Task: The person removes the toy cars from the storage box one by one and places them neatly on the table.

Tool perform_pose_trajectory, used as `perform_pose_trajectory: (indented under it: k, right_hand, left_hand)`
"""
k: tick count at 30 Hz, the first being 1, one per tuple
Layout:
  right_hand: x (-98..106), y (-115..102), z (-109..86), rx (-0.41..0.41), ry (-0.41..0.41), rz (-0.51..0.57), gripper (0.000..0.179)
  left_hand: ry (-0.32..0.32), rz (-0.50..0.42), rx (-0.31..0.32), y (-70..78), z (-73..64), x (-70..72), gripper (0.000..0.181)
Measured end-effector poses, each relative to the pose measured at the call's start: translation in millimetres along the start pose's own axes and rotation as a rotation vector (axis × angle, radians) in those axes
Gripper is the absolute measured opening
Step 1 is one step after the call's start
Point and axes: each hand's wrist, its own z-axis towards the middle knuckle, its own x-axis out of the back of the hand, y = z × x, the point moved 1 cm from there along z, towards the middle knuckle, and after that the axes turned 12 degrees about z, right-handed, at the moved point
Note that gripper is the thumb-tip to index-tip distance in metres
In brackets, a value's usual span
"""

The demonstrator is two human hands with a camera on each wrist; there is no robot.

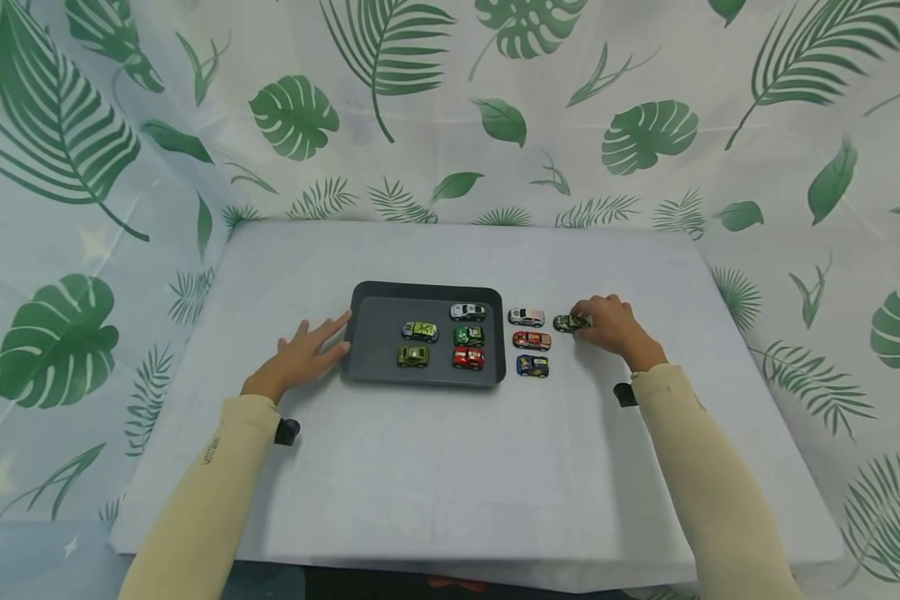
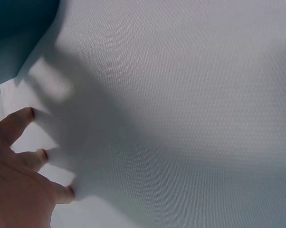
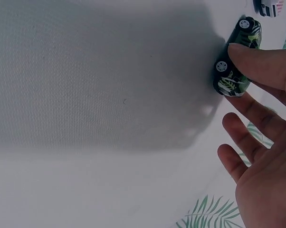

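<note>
My right hand (image 1: 607, 323) pinches a dark green and black toy car (image 1: 567, 323) between thumb and fingers, right of the tray; in the right wrist view the thumb lies across the car's side (image 3: 242, 71). My left hand (image 1: 300, 360) has its fingers spread, with fingertips at the left rim of the grey tray (image 1: 375, 333). In the tray sit several toy cars: a silver one (image 1: 467, 312), a green one (image 1: 468, 336), a red one (image 1: 468, 358), a yellow-blue one (image 1: 420, 331) and an olive one (image 1: 413, 357).
Between the tray and my right hand, three cars stand in a column: a white one (image 1: 527, 317), a red-orange one (image 1: 532, 340) and a dark blue one (image 1: 532, 366). A white cloth covers the table (image 1: 450, 467). Leaf-print curtains (image 1: 435, 108) hang behind and at both sides.
</note>
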Motion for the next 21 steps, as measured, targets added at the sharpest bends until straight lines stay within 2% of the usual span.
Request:
perform_pose_trajectory:
  k: [12, 21]
  right_hand:
    - [8, -7, -3.2, -0.026, -0.005, -0.016, 0.059]
    - [15, -23, -0.4, -0.030, 0.005, 0.000, 0.063]
  left_hand:
    - [0.000, -0.015, -0.008, -4.4, 0.0, -2.0, 0.070]
    - [-0.003, -0.026, -0.012, -3.3, 1.3, -0.9, 0.069]
